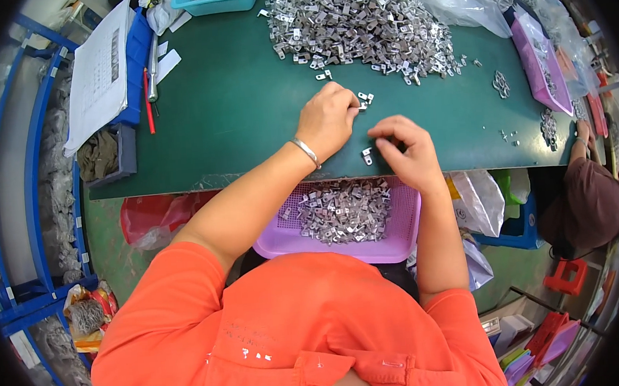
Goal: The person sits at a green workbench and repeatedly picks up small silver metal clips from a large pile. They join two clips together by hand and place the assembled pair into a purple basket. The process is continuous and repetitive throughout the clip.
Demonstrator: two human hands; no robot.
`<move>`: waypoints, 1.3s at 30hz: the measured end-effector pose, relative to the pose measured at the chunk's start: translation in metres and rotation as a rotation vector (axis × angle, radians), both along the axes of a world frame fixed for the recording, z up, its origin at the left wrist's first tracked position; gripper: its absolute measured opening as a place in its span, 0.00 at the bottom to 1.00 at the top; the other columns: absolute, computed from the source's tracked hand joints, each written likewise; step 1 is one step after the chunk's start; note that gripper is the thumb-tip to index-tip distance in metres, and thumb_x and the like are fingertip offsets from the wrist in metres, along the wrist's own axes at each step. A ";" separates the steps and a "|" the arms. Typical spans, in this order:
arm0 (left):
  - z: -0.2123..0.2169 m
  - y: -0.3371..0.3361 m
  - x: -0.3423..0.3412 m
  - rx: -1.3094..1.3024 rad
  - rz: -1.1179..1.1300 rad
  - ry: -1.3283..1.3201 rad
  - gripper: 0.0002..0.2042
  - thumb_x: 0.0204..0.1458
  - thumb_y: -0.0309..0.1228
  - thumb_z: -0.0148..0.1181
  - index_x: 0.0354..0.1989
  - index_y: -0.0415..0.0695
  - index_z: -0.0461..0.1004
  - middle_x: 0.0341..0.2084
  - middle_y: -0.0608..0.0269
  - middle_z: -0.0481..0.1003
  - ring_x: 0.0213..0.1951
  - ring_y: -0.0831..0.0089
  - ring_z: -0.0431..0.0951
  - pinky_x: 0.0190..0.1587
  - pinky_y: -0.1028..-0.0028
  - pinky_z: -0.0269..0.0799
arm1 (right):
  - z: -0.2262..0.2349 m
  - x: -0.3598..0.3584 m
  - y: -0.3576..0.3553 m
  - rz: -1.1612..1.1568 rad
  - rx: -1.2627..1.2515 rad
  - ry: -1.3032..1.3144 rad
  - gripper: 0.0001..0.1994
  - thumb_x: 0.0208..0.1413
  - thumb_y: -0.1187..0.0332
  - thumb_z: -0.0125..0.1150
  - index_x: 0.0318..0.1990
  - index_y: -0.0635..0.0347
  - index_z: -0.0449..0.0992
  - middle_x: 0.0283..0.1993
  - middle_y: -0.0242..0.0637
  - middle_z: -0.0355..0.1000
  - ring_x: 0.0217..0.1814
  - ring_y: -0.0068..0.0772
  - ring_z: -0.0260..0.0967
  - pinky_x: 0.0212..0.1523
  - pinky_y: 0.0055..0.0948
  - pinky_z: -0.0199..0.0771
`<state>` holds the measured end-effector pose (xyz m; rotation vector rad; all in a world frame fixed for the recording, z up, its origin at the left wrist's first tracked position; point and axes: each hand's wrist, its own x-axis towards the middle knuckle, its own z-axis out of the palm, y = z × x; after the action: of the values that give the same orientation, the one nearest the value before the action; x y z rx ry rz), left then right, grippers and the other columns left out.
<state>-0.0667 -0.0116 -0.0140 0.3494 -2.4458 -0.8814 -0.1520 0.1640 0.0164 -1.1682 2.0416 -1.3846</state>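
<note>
One table [230, 91] bears one heap [354, 7] of clips [384, 33], too many to count; one basket [328, 248] of clips sits at the near edge, seemingly for easy reach. Left hand [326, 117] pinched narrow by about three loose clips, right hand [410, 150] half-curled beside one clip [367, 157]; whether either holds any, I cannot tell

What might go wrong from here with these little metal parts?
The right hand might knock the loose metal piece beside it off the near edge of the green table. The purple basket below that edge could spill its brackets if bumped. Stray pieces by the big pile might scatter.
</note>
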 end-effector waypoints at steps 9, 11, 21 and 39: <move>0.041 -0.009 0.027 0.858 0.014 -0.352 0.07 0.58 0.23 0.57 0.42 0.33 0.77 0.30 0.62 0.79 0.27 0.80 0.77 0.28 0.80 0.75 | -0.031 -0.022 -0.041 -0.227 -0.134 0.358 0.07 0.50 0.77 0.65 0.37 0.62 0.79 0.38 0.42 0.74 0.40 0.45 0.73 0.41 0.35 0.73; 0.042 -0.013 0.041 0.849 0.000 -0.406 0.07 0.57 0.23 0.58 0.41 0.33 0.78 0.29 0.61 0.80 0.28 0.80 0.77 0.30 0.78 0.76 | -0.025 -0.017 -0.030 -0.235 -0.124 0.253 0.04 0.51 0.76 0.66 0.35 0.63 0.79 0.36 0.42 0.75 0.36 0.43 0.73 0.38 0.33 0.74; 0.025 -0.024 0.063 0.243 0.012 -0.181 0.07 0.55 0.25 0.60 0.40 0.37 0.78 0.30 0.59 0.78 0.27 0.74 0.76 0.35 0.74 0.74 | -0.020 -0.002 0.015 -0.357 -0.038 0.443 0.02 0.56 0.76 0.62 0.35 0.64 0.80 0.30 0.41 0.73 0.32 0.41 0.72 0.35 0.33 0.71; 0.024 0.021 0.041 0.034 -0.346 0.041 0.08 0.46 0.23 0.67 0.36 0.42 0.78 0.34 0.60 0.73 0.33 0.63 0.76 0.37 0.69 0.73 | -0.025 -0.002 0.026 -0.285 -0.060 0.408 0.10 0.49 0.80 0.64 0.40 0.62 0.78 0.40 0.40 0.73 0.42 0.42 0.70 0.44 0.34 0.72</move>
<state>-0.0261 0.0097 0.0104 -0.0855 -2.4959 -1.0602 -0.1545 0.1905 -0.0088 -1.3117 2.5487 -1.4341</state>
